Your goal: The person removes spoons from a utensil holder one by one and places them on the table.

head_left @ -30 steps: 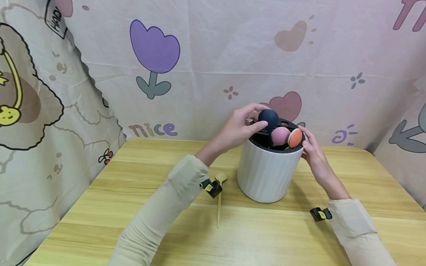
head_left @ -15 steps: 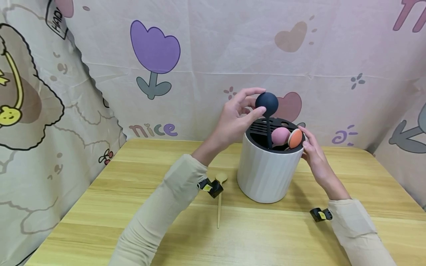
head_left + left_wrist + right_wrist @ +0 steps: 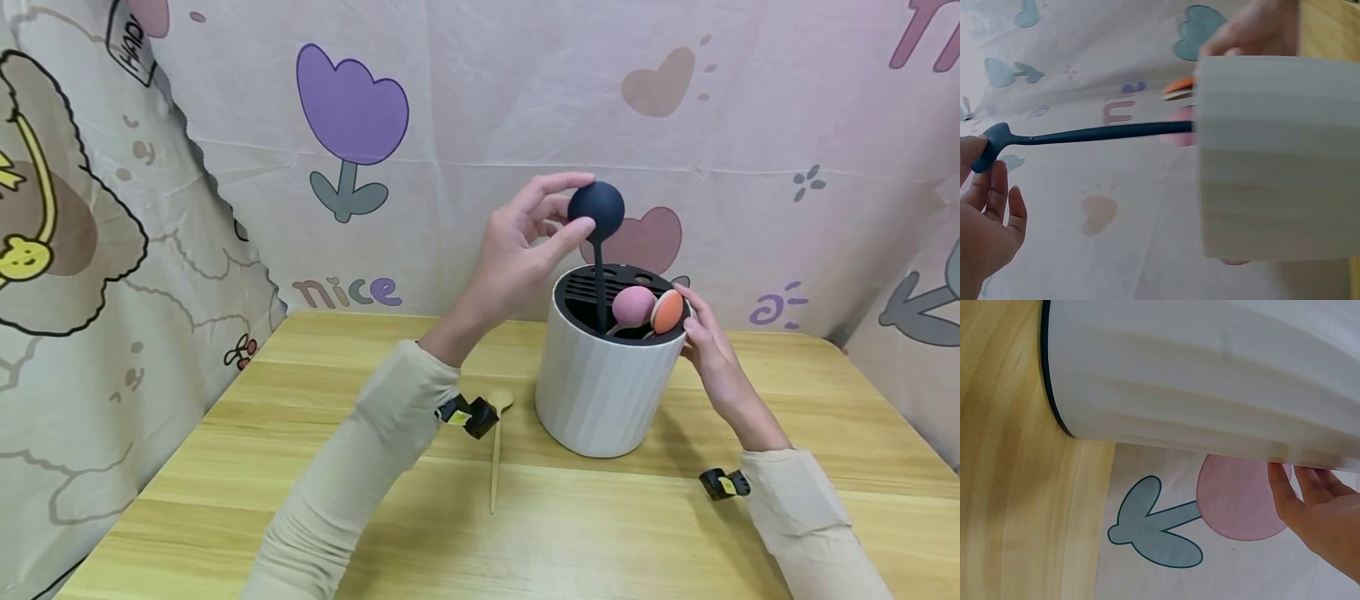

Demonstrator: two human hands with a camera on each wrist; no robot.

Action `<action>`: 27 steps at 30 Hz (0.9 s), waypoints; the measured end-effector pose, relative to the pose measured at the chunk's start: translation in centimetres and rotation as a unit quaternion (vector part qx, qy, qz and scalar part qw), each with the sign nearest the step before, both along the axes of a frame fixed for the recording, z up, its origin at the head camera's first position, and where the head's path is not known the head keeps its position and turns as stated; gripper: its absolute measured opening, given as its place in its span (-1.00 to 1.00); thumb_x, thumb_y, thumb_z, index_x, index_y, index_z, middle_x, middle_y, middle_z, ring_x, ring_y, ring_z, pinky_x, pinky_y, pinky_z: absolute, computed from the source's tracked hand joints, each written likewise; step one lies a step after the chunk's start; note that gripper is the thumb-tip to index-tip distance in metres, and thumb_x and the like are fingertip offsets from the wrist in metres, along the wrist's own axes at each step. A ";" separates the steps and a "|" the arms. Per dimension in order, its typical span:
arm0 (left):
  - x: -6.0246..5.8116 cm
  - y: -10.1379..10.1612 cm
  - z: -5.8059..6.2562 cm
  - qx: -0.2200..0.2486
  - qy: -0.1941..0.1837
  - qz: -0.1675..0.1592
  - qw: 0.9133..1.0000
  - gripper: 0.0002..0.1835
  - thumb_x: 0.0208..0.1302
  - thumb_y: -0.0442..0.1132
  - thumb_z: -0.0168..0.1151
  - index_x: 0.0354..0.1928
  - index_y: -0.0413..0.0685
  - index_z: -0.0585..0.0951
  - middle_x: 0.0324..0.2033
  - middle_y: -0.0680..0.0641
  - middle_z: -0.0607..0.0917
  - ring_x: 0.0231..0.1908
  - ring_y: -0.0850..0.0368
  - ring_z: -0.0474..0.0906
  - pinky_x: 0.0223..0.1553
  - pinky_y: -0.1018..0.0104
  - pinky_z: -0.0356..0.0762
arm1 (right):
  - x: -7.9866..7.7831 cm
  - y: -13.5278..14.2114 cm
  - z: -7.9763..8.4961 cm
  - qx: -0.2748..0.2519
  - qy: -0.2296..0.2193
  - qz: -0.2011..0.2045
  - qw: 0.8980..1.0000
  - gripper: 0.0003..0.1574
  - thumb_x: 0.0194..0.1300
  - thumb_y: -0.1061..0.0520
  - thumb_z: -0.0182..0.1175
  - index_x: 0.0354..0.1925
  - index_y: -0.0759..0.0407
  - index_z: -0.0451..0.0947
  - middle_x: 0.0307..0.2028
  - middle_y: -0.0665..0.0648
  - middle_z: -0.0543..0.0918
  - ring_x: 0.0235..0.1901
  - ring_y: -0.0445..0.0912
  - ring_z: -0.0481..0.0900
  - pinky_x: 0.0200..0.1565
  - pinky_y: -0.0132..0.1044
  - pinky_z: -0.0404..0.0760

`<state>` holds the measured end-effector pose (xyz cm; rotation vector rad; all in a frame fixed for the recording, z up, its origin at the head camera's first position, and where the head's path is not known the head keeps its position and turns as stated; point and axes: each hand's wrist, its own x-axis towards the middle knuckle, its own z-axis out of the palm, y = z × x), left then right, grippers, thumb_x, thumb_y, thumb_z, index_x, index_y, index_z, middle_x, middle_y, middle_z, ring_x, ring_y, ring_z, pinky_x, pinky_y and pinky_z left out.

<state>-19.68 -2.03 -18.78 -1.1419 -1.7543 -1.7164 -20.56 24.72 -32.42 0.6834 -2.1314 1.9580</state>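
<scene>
In the head view, my left hand [image 3: 521,246] pinches the round head of a dark blue ladle [image 3: 597,212] between thumb and fingers. The ladle's handle points down into the front opening of a white utensil holder [image 3: 611,392] with a black slotted top. In the left wrist view, most of the handle of the ladle [image 3: 1104,132] shows outside the holder; its end is hidden inside. My right hand [image 3: 712,358] rests its fingers against the holder's right side near the rim. In the right wrist view, the fingertips of the right hand [image 3: 1319,503] touch the ribbed wall.
A pink-headed utensil [image 3: 633,306] and an orange and white one [image 3: 667,312] stand in the holder beside the ladle. A pale yellow spoon [image 3: 495,442] lies on the wooden table [image 3: 600,533], left of the holder. Printed cloth [image 3: 480,100] hangs behind the table.
My left hand has risen and shifted slightly left, drawing the ladle upward so that more of its handle shows above the holder. The right hand stays at the rim.
</scene>
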 end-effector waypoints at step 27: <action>2.3 -4.8 -2.6 0.006 -0.064 0.036 0.997 -0.59 0.09 -0.60 0.31 0.04 -0.46 0.57 -0.40 -0.23 0.70 -0.36 0.07 0.60 -0.26 0.37 0.52 | 0.0 0.0 0.0 0.004 -0.013 -0.008 1.000 -0.31 0.51 -0.07 -0.27 0.51 0.01 -0.06 0.44 0.18 0.02 0.28 -0.13 0.19 0.22 -0.01 0.12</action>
